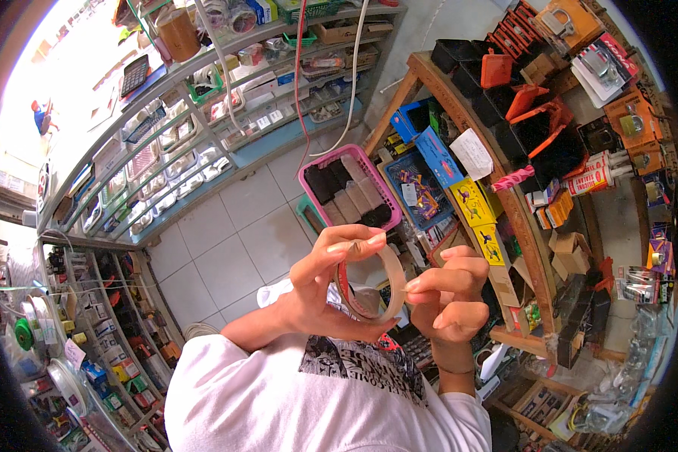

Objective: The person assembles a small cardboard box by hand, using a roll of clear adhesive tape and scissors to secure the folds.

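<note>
My left hand (331, 264) grips a roll of translucent, pale tape (392, 280) in front of my chest, thumb below and fingers above. The roll stands on edge, and reddish print shows on the inside of its core. At the roll's right side is my right hand (452, 294), its fingers curled and the thumb and forefinger pinched together close to the tape's outer face. Whether a loose end of tape lies between those fingertips is too small to tell.
Beyond my hands, a pink basket (301, 175) holds dark and pale packs, beside a blue basket (422, 218) of small packets. A wooden rack (531, 264) with black bins stands right. Metal shelves (203, 120) of goods line the far left, above a tiled floor (222, 252).
</note>
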`<state>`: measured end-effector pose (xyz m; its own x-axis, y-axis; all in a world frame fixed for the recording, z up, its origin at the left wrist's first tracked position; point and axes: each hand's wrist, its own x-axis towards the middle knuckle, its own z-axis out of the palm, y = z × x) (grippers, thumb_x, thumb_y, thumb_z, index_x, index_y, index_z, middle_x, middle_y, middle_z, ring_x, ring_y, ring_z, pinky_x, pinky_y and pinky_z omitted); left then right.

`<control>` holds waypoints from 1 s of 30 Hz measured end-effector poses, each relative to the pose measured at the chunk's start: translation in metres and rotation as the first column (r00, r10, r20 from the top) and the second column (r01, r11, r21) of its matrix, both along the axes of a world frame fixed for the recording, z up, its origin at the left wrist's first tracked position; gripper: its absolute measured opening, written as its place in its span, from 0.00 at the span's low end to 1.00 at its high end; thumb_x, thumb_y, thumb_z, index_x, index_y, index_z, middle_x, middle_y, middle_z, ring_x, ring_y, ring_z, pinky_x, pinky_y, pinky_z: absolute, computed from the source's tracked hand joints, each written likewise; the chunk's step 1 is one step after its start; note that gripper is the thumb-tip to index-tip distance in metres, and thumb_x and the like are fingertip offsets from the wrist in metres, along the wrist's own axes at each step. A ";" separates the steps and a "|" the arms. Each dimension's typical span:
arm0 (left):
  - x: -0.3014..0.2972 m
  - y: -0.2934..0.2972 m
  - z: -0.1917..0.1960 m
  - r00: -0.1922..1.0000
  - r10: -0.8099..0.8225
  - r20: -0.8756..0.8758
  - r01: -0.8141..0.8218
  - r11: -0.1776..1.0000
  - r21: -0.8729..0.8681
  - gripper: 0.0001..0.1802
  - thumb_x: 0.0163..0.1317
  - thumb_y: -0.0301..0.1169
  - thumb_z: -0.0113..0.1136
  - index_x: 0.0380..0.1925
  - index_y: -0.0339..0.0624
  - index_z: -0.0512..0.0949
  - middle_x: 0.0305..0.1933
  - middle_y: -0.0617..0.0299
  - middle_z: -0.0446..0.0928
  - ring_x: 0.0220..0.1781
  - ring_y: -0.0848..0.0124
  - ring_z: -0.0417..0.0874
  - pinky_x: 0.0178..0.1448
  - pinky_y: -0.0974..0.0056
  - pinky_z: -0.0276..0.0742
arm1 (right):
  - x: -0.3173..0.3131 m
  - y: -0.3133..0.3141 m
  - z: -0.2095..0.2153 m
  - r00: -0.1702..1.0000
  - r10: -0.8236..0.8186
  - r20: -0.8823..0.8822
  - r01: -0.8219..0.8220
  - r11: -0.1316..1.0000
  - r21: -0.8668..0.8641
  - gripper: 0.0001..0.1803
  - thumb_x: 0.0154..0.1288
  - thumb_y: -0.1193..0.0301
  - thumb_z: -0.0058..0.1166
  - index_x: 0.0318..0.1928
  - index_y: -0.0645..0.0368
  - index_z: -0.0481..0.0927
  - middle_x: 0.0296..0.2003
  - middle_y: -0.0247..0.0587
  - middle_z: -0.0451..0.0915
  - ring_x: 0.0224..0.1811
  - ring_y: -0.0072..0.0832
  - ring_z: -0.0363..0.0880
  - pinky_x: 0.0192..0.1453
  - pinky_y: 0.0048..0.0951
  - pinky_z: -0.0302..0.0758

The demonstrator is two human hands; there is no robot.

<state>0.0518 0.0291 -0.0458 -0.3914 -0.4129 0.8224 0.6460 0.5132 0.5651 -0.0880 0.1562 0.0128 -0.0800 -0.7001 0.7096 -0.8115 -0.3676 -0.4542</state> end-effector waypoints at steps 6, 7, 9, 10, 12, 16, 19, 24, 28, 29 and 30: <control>-0.003 -0.007 -0.011 0.999 -0.024 0.030 0.022 0.997 0.080 0.65 0.38 0.26 0.84 0.71 0.44 0.47 0.67 0.43 0.69 0.66 0.48 0.72 0.66 0.43 0.71 | 0.005 0.013 0.012 0.991 -0.134 -0.018 0.133 0.990 -0.040 0.17 0.68 0.74 0.60 0.37 0.41 0.62 0.32 0.24 0.79 0.37 0.30 0.67 0.52 0.44 0.72; -0.002 -0.009 -0.012 0.997 -0.005 0.077 -0.002 0.996 0.091 0.65 0.38 0.26 0.84 0.71 0.44 0.47 0.67 0.43 0.69 0.67 0.49 0.72 0.67 0.42 0.70 | 0.002 0.019 0.014 0.988 -0.151 0.035 0.154 0.985 -0.081 0.21 0.59 0.76 0.65 0.37 0.40 0.65 0.35 0.23 0.81 0.39 0.30 0.70 0.53 0.43 0.72; -0.002 -0.011 -0.016 0.996 0.003 0.095 -0.009 0.998 0.061 0.68 0.36 0.29 0.86 0.72 0.45 0.45 0.65 0.44 0.70 0.66 0.51 0.72 0.67 0.43 0.69 | -0.006 0.026 0.015 0.986 -0.132 0.101 0.144 0.982 -0.122 0.20 0.56 0.72 0.70 0.40 0.39 0.71 0.41 0.25 0.85 0.43 0.31 0.77 0.55 0.42 0.73; -0.003 -0.012 -0.017 0.994 0.018 0.111 -0.022 0.999 0.033 0.71 0.35 0.31 0.87 0.74 0.45 0.43 0.62 0.45 0.71 0.65 0.52 0.73 0.66 0.44 0.69 | -0.007 0.025 0.016 0.985 -0.141 0.101 0.153 0.980 -0.124 0.20 0.56 0.72 0.70 0.40 0.39 0.71 0.41 0.25 0.85 0.43 0.31 0.77 0.55 0.42 0.73; -0.005 -0.011 -0.019 0.994 -0.024 0.109 0.020 0.999 0.039 0.71 0.35 0.31 0.87 0.74 0.46 0.43 0.63 0.45 0.71 0.65 0.52 0.73 0.66 0.44 0.69 | -0.009 0.020 0.016 0.968 -0.131 0.213 0.124 0.991 0.043 0.18 0.59 0.66 0.71 0.45 0.46 0.75 0.48 0.34 0.87 0.48 0.33 0.80 0.54 0.41 0.73; -0.014 -0.006 -0.019 0.987 -0.142 0.074 0.135 0.987 0.092 0.66 0.37 0.28 0.85 0.71 0.44 0.46 0.68 0.42 0.68 0.68 0.49 0.71 0.69 0.41 0.66 | -0.012 0.005 -0.007 0.934 -0.109 0.341 0.085 0.993 0.086 0.26 0.60 0.61 0.71 0.54 0.59 0.77 0.53 0.47 0.84 0.50 0.35 0.81 0.55 0.38 0.74; -0.021 -0.006 -0.019 0.988 -0.129 0.091 0.126 0.991 0.038 0.67 0.37 0.28 0.86 0.72 0.45 0.46 0.68 0.42 0.70 0.68 0.48 0.71 0.69 0.41 0.66 | -0.010 0.016 -0.017 0.824 -0.143 0.548 0.046 0.981 0.187 0.27 0.62 0.63 0.71 0.57 0.62 0.77 0.54 0.51 0.82 0.48 0.32 0.80 0.55 0.34 0.74; -0.031 -0.004 -0.015 0.966 -0.219 0.140 0.222 0.975 -0.002 0.67 0.38 0.27 0.85 0.73 0.46 0.46 0.67 0.43 0.71 0.68 0.49 0.71 0.69 0.42 0.66 | -0.019 0.028 -0.020 0.905 -0.113 0.409 0.095 0.993 0.064 0.32 0.57 0.73 0.73 0.62 0.62 0.76 0.45 0.52 0.86 0.43 0.32 0.82 0.55 0.34 0.74; -0.037 -0.002 -0.014 0.942 -0.247 0.229 0.269 0.961 -0.070 0.71 0.37 0.34 0.87 0.74 0.45 0.42 0.63 0.41 0.72 0.65 0.51 0.72 0.67 0.43 0.68 | -0.022 0.035 -0.027 0.922 -0.136 0.364 0.130 0.991 0.042 0.36 0.55 0.79 0.72 0.65 0.59 0.74 0.38 0.48 0.88 0.43 0.33 0.83 0.55 0.36 0.75; -0.040 -0.001 -0.016 0.938 -0.262 0.228 0.285 0.956 -0.071 0.71 0.37 0.34 0.87 0.74 0.45 0.42 0.63 0.41 0.72 0.65 0.51 0.72 0.67 0.43 0.68 | -0.021 0.036 -0.033 0.902 -0.139 0.410 0.147 0.989 0.012 0.33 0.56 0.80 0.71 0.63 0.59 0.75 0.36 0.46 0.88 0.43 0.34 0.83 0.54 0.36 0.76; -0.043 0.000 -0.018 0.938 -0.274 0.213 0.292 0.955 -0.058 0.71 0.37 0.34 0.87 0.74 0.45 0.42 0.63 0.40 0.72 0.65 0.51 0.72 0.67 0.43 0.67 | -0.020 0.037 -0.037 0.880 -0.139 0.455 0.165 0.986 -0.017 0.30 0.57 0.81 0.70 0.61 0.59 0.75 0.34 0.43 0.88 0.44 0.34 0.83 0.54 0.37 0.76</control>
